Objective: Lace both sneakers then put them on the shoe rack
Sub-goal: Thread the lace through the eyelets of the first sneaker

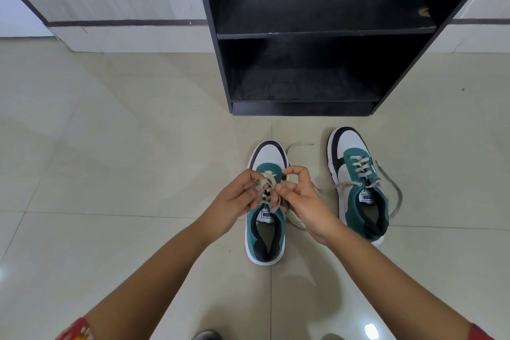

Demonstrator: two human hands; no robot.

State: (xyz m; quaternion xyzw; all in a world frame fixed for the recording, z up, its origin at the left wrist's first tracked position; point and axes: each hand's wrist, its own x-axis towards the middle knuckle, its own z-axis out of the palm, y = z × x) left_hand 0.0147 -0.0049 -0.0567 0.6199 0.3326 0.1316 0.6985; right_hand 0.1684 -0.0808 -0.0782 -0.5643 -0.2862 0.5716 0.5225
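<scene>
Both hands, the left hand and the right hand, pinch the lace of the left sneaker in their grip, the right sneaker at 3 o'clock looks laced but untied, and the shoe rack at 12 o'clock holds nothing yet.

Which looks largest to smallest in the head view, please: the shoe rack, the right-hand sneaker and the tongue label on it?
1. Shoe rack, cropped at the top
2. Right-hand sneaker
3. Tongue label
</scene>
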